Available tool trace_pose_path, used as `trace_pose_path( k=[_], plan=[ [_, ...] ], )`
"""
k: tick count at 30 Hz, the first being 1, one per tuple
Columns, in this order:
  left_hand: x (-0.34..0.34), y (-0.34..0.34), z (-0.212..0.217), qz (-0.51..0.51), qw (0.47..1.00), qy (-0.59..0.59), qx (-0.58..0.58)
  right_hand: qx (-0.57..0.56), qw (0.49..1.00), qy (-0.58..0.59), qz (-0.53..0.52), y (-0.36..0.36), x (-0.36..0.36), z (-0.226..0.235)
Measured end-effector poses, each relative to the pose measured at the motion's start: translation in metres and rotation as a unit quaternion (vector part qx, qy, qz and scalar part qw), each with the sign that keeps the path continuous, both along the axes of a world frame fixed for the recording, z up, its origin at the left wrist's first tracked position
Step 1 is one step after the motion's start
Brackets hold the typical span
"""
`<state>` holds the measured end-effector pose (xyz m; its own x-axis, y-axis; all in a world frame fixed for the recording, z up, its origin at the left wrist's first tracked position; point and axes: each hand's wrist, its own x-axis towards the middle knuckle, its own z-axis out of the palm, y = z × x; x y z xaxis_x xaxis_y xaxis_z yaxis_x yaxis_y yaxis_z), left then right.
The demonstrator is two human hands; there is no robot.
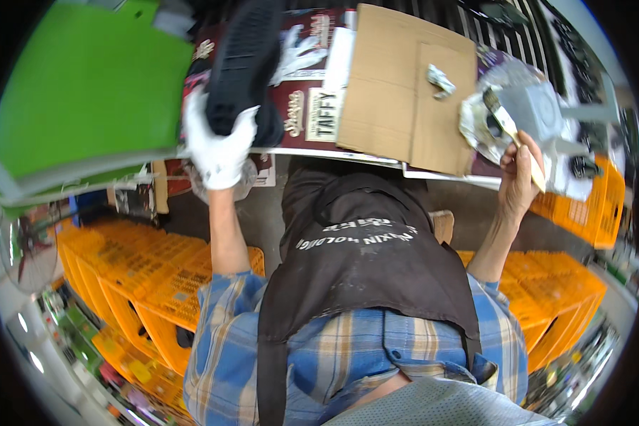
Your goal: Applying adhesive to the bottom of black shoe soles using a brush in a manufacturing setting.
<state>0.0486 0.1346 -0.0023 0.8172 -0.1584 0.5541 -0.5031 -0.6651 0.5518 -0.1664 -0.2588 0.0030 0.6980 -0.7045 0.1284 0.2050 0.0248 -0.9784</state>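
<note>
My left hand (220, 150), in a white glove, grips the end of a black shoe sole (245, 67) that lies on the work table. My right hand (520, 174), bare, holds a wooden-handled brush (512, 131). The brush's bristles point at a round tin of glue (491, 117) at the right of the table. A flat sheet of brown cardboard (397, 85) lies between the two hands, with a small crumpled scrap (440, 79) on it.
A green board (85, 85) lies at the left of the table. Printed paper (312, 106) covers the table top under the sole. Orange plastic crates (142, 284) stand stacked on both sides below. A dark apron (362, 248) hangs over my blue checked shirt.
</note>
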Motion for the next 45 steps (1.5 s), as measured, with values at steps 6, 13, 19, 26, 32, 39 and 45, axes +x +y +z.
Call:
trace_pose_path(
  k=[6,13,19,26,32,39,45],
  plan=[
    [-0.014,-0.043,0.023,-0.19,0.859,0.088,-0.467,-0.115,0.977,0.072,-0.162,-0.017,-0.011,0.012],
    [-0.031,-0.069,-0.002,-0.248,0.663,0.37,-0.601,-0.264,0.941,0.16,-0.141,-0.016,0.018,0.007],
    [-0.05,-0.124,0.004,-0.366,0.426,0.596,-0.574,-0.324,0.912,0.196,-0.157,-0.014,0.02,-0.024],
    [-0.062,-0.167,-0.003,-0.378,0.267,0.667,-0.584,-0.03,0.982,0.122,-0.141,-0.008,-0.007,-0.026],
    [-0.069,-0.191,-0.016,-0.45,0.328,0.675,-0.484,-0.042,0.984,0.08,-0.155,0.009,-0.034,-0.04],
    [-0.081,-0.2,-0.019,-0.441,0.356,0.699,-0.436,-0.057,0.977,0.074,-0.193,0.019,-0.052,-0.035],
    [-0.094,-0.199,-0.014,-0.467,0.372,0.694,-0.403,-0.043,0.989,-0.037,-0.138,0.023,-0.057,-0.01]
  ],
)
